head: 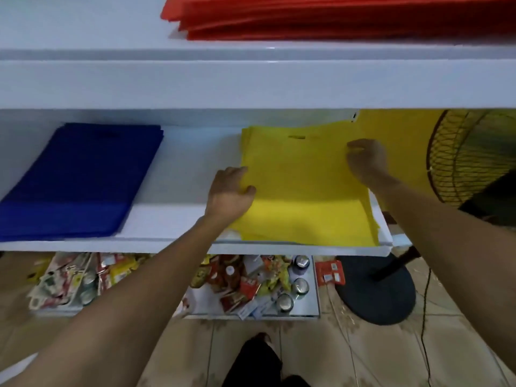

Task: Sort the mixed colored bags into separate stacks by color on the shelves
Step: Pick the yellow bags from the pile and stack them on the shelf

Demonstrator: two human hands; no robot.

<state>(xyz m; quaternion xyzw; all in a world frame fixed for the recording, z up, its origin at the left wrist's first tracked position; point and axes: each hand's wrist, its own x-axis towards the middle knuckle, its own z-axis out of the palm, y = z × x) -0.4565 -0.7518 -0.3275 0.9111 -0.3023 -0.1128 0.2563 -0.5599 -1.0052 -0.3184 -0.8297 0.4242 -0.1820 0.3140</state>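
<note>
1. A dark-clad leg (258,361) is seen at the bottom edge, on a tiled floor (363,353).
2. Packets and cans (251,283) are jumbled on the low shelf (317,303) under the white middle shelf (173,227); the round dark base (377,294) of a floor fan (472,160) is seen to the right of them.
3. Two bare forearms are extended up from the bottom corners toward the middle shelf.
4. The left hand (230,192) is laid on the left edge of the yellow bag stack (304,196); its fingers are curled around that edge, thumb on top. The edge is pinched, not loosely touched.
5. The right hand (365,160) is placed at the right edge of the same stack, farther back; fingers are bent in and closed on the top yellow bag's edge, though exact contact is partly blurred.
6. The yellow bag stack is laid flat on the right part of the middle shelf, its near edge close to the shelf front, a handle cutout (296,137) visible near the far end.
7. A blue bag stack (81,180) is laid flat on the left part of the same shelf, well apart from the yellow one.
8. A red bag stack (335,15) is seen on the top shelf (251,82), right of centre.
</note>
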